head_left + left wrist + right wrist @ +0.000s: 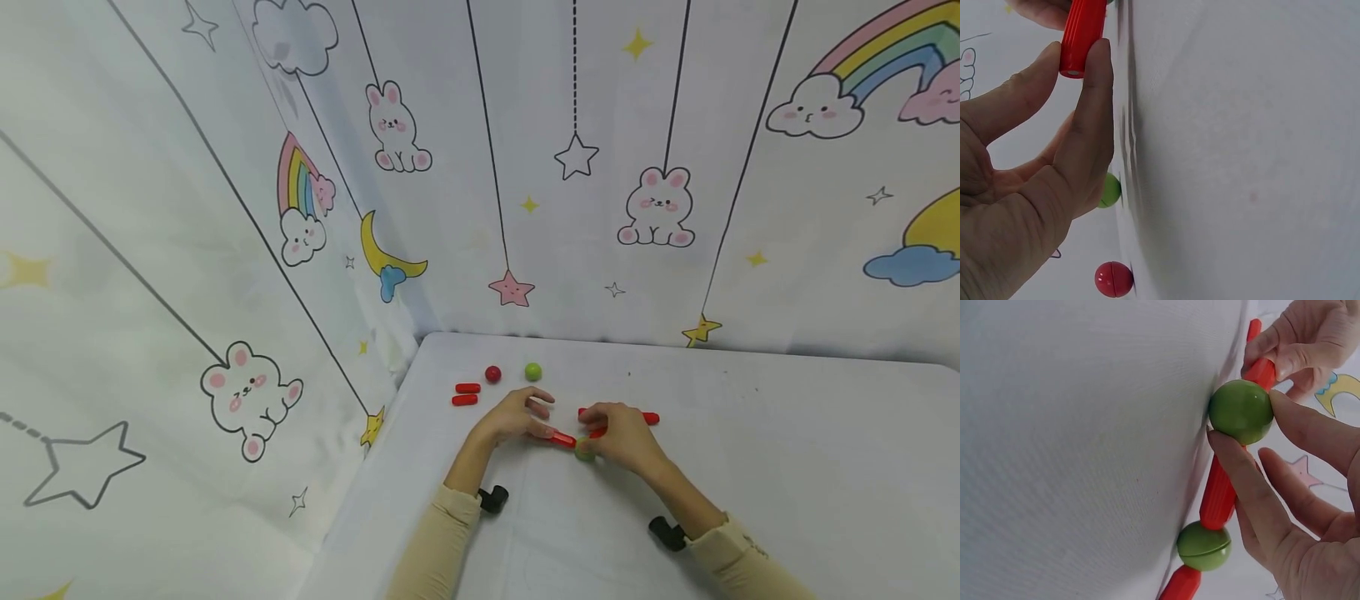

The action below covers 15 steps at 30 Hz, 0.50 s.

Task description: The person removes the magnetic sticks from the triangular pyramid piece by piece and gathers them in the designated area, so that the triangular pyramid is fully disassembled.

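My left hand [517, 415] pinches the end of a ridged red rod [1084, 34] between thumb and finger. The rod's other end meets a green ball [1241, 412], which my right hand [626, 437] pinches between thumb and fingertips. From that ball a second red rod [1218, 495] runs to another green ball [1204, 546] with a seam round it. Beyond this ball comes one more red rod [1180, 585], cut off by the right wrist view's edge. In the head view the right hand hides part of this row.
Left of the hands, two loose red rods [465, 400] lie side by side on the white table [555, 533]. A red ball [492, 374] and a loose green ball [532, 372] rest farther back. Behind stands a printed cloth backdrop [465, 208].
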Each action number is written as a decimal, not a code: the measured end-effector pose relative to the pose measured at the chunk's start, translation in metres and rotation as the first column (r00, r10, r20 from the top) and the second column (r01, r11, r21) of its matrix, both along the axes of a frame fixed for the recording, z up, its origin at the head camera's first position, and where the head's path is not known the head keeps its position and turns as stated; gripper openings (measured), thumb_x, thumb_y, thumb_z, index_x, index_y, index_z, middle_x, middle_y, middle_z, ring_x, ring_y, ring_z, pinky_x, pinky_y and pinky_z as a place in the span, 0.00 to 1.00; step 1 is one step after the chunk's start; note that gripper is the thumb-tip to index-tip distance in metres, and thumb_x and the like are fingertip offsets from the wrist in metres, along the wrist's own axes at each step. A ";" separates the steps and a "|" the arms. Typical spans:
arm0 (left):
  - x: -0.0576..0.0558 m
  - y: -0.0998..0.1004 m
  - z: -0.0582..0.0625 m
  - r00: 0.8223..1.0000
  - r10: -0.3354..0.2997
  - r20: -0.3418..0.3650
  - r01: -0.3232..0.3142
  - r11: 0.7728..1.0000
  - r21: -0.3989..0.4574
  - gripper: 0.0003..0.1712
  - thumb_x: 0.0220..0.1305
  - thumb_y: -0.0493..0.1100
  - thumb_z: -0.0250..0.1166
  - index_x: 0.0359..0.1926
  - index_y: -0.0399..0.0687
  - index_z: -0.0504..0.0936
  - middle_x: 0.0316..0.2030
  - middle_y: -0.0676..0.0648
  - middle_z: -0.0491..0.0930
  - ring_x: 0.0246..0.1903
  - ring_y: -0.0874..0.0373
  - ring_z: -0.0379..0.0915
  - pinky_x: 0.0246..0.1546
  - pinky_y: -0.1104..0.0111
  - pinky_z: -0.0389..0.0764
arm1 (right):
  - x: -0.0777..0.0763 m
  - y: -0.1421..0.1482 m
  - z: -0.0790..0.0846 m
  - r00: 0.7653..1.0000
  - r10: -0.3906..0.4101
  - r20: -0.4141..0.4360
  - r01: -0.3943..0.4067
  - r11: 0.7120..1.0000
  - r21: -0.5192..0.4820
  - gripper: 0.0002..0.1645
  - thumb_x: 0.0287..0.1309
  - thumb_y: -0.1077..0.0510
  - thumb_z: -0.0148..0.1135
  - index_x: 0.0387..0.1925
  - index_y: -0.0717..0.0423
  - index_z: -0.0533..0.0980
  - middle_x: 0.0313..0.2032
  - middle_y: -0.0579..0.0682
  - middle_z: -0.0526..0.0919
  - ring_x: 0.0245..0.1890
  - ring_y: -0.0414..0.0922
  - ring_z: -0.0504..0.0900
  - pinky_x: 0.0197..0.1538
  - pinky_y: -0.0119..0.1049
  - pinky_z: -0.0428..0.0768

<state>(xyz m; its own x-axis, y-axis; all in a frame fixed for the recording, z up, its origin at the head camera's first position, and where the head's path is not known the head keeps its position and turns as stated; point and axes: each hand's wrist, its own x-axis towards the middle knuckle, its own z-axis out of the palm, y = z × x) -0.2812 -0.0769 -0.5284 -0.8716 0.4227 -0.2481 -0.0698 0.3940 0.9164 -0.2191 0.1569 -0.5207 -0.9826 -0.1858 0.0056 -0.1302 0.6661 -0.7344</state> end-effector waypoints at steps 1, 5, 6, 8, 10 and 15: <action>0.000 0.000 0.000 1.000 0.004 0.002 -0.004 1.000 0.001 0.34 0.54 0.31 0.79 0.63 0.44 0.80 0.48 0.41 0.83 0.39 0.56 0.80 0.36 0.68 0.82 | 0.000 0.000 -0.001 1.000 0.000 0.004 0.000 1.000 -0.002 0.27 0.48 0.58 0.84 0.51 0.59 0.86 0.43 0.50 0.89 0.44 0.47 0.85 0.44 0.42 0.85; 0.000 -0.001 -0.002 1.000 0.008 0.009 -0.008 1.000 0.010 0.35 0.55 0.30 0.78 0.64 0.43 0.79 0.49 0.40 0.83 0.39 0.56 0.80 0.37 0.68 0.83 | -0.001 0.000 -0.002 1.000 0.002 0.015 -0.001 1.000 -0.025 0.27 0.48 0.59 0.84 0.51 0.59 0.86 0.44 0.51 0.89 0.43 0.46 0.86 0.43 0.41 0.86; -0.001 -0.001 -0.003 1.000 0.008 0.011 -0.008 1.000 0.014 0.35 0.55 0.30 0.78 0.64 0.43 0.79 0.49 0.40 0.83 0.39 0.56 0.80 0.37 0.68 0.83 | -0.001 0.000 -0.002 1.000 0.002 0.015 -0.002 1.000 -0.030 0.27 0.48 0.59 0.84 0.51 0.59 0.86 0.44 0.51 0.89 0.43 0.46 0.86 0.44 0.41 0.86; -0.001 -0.003 -0.003 1.000 0.002 0.014 -0.002 1.000 0.015 0.36 0.55 0.30 0.78 0.65 0.43 0.78 0.49 0.40 0.82 0.39 0.56 0.81 0.38 0.68 0.83 | -0.001 -0.001 -0.002 1.000 0.003 0.017 -0.002 0.999 -0.035 0.27 0.48 0.59 0.84 0.51 0.59 0.85 0.44 0.51 0.89 0.43 0.47 0.86 0.44 0.42 0.87; -0.002 -0.003 -0.003 1.000 -0.002 0.015 0.002 1.000 0.009 0.36 0.55 0.30 0.78 0.65 0.43 0.78 0.49 0.41 0.82 0.40 0.56 0.81 0.39 0.68 0.84 | -0.001 -0.002 -0.002 1.000 0.004 0.016 -0.004 0.999 -0.036 0.25 0.48 0.60 0.84 0.50 0.58 0.86 0.43 0.50 0.89 0.43 0.47 0.86 0.43 0.41 0.86; -0.002 -0.003 -0.002 1.000 -0.005 0.022 0.006 1.000 -0.014 0.36 0.56 0.31 0.78 0.66 0.44 0.78 0.50 0.41 0.83 0.41 0.57 0.80 0.39 0.68 0.84 | -0.001 -0.002 -0.001 1.000 0.021 0.014 -0.020 0.999 -0.040 0.18 0.49 0.61 0.83 0.44 0.54 0.88 0.39 0.48 0.89 0.41 0.46 0.85 0.38 0.38 0.84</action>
<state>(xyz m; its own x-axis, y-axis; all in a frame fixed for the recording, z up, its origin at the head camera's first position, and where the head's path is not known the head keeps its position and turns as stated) -0.2828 -0.0804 -0.5304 -0.8634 0.4239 -0.2736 -0.0880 0.4073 0.9090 -0.2200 0.1546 -0.5213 -0.9786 -0.2059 -0.0006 -0.1329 0.6336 -0.7622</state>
